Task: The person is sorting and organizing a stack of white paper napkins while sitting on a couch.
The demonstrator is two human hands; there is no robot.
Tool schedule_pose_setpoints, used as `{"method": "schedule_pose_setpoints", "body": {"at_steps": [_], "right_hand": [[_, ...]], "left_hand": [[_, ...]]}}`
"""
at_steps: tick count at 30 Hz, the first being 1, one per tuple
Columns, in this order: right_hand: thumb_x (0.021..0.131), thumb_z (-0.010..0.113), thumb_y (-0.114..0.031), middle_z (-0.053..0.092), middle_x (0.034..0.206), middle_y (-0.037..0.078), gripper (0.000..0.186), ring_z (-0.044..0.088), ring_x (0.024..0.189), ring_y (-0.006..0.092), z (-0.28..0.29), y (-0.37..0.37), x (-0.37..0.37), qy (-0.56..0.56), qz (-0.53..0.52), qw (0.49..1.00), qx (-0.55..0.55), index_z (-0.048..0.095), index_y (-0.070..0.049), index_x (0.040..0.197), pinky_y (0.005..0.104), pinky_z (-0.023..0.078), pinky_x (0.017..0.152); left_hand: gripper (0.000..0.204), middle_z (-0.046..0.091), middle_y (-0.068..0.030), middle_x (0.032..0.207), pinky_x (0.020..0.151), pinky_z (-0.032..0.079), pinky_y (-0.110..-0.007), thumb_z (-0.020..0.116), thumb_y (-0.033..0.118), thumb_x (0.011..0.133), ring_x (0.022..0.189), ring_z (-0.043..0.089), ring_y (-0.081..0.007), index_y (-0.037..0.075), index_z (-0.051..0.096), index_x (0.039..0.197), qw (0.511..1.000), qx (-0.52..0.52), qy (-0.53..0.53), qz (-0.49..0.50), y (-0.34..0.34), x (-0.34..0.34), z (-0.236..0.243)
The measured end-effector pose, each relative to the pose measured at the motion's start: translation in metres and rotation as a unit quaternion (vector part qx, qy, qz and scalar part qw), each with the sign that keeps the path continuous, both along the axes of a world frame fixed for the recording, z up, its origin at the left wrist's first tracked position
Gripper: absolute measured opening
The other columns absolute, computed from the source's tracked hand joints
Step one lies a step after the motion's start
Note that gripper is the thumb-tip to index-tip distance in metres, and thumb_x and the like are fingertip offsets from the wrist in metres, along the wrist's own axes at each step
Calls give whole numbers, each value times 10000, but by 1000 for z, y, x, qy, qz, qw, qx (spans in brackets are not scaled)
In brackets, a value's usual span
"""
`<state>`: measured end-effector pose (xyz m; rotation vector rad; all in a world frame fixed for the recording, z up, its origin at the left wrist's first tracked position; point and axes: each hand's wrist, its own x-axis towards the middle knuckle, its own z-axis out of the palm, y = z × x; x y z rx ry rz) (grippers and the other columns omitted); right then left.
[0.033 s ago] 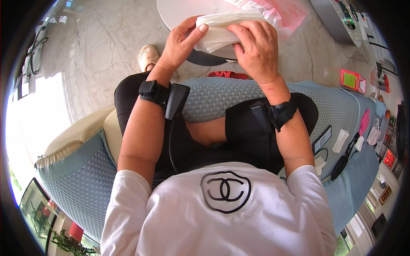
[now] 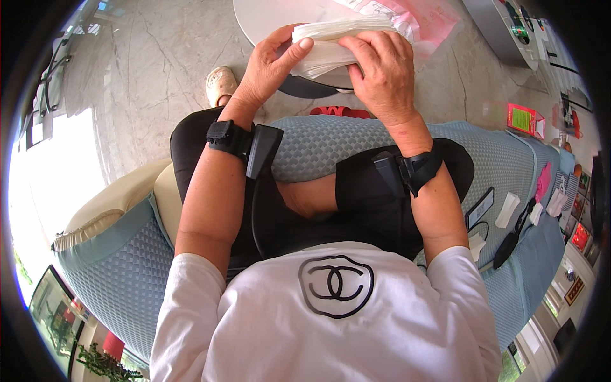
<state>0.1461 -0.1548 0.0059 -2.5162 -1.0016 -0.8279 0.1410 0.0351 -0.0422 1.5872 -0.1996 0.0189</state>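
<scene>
Between my hands is a thick stack of white tissues [image 2: 324, 56], raised over the near side of a round table. The left end of the stack is in my left hand [image 2: 273, 63], its thumb toward the near side and its fingers partly hidden behind the sheets. My right hand [image 2: 385, 67] closes on the right part, with bent fingers over the top and the thumb below. The layered edges of the sheets fan out a little at the near side. A black strap with a dark box sits on each wrist.
A pink and clear plastic package [image 2: 423, 22] lies on the round table [image 2: 261, 13] beyond my hands. Red slippers [image 2: 337, 111] are on the floor by the blue quilted sofa [image 2: 305, 146]. To my right on the sofa are a phone [image 2: 480, 207] and folded white tissues [image 2: 507, 210].
</scene>
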Motion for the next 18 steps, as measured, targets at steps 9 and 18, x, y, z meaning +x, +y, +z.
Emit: {"method": "schedule_pose_setpoints", "body": {"at_steps": [9, 18], "right_hand": [[568, 672, -8, 535, 952, 7, 455, 501, 934, 221, -1, -2, 0, 16, -16, 1000, 0, 582, -137, 995, 352, 384, 832], [570, 687, -8, 537, 1013, 13, 533, 498, 975, 220, 14, 9, -7, 32, -18, 999, -3, 560, -155, 1066, 354, 380, 860]], "left_hand": [[523, 604, -118, 981, 819, 435, -281, 597, 419, 811, 940, 554, -172, 12, 539, 1133, 1000, 13, 14, 5, -2, 0, -1], [527, 603, -110, 965, 797, 435, -275, 554, 443, 832, 918, 551, -164, 17, 539, 1141, 1000, 12, 19, -2, -1, -1, 3]]}}
